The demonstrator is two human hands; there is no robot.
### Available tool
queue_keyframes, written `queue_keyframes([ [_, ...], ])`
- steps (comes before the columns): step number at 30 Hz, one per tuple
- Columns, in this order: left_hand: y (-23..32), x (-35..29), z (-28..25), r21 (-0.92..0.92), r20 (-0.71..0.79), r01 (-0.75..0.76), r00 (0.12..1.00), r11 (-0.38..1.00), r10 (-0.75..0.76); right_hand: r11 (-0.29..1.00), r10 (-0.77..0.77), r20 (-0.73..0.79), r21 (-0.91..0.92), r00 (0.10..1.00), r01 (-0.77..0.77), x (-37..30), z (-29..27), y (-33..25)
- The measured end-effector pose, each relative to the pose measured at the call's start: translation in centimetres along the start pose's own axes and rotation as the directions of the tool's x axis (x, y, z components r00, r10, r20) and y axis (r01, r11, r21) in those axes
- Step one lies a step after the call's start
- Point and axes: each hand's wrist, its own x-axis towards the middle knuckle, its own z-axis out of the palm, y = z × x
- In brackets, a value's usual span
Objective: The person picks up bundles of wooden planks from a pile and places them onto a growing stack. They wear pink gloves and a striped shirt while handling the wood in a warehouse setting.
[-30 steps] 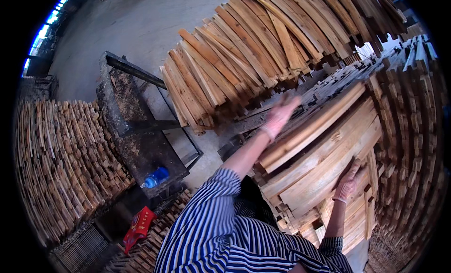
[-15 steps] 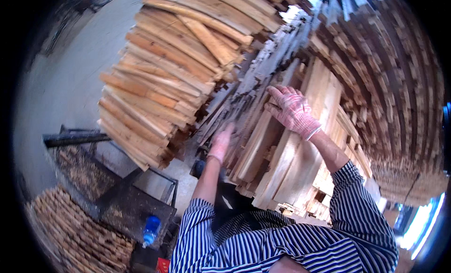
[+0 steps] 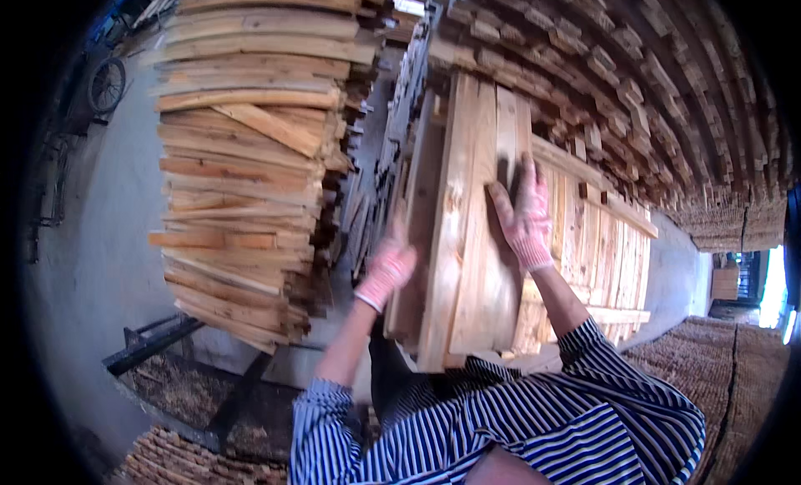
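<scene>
Pale wooden planks [image 3: 476, 226] lie side by side lengthwise in front of me, on a stack of wood. My right hand [image 3: 527, 222], in a pink-and-white knit glove, rests at their right edge, fingers stretched forward and thumb spread apart on the wood. At the left side, next to a darker plank [image 3: 421, 210], my left hand [image 3: 390, 264] wears a matching glove. Its fingers point forward and look loosely extended, though motion blurs their tips. Whether that hand touches the wood I cannot tell.
A tall pile of rough slats [image 3: 242, 185] stands on the left. Stacked boards [image 3: 634, 85] rise at the far right. More pale boards with crosspieces [image 3: 584, 243] lie right of the planks. A dark metal frame [image 3: 154, 347] stands at the lower left, near a further wood stack [image 3: 192, 460].
My view has turned, and the planks now run more straight ahead. My right hand has shifted from the planks' far left part to their right edge. The left hand stays on the left side.
</scene>
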Motion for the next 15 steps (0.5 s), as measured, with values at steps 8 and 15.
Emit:
queue_keyframes([
  [8,5.2,-2.9,-6.7,0.035,0.378,-0.282,0.892,0.959,0.249,0.987,-0.146,-0.302,0.025,0.942,0.161,-1.2,-0.9,3.1],
  [15,5.6,-4.7,0.8,0.535,0.156,-0.161,0.984,0.829,0.091,0.984,-0.035,-0.094,0.172,0.995,0.051,-4.8,-7.1,7.0],
])
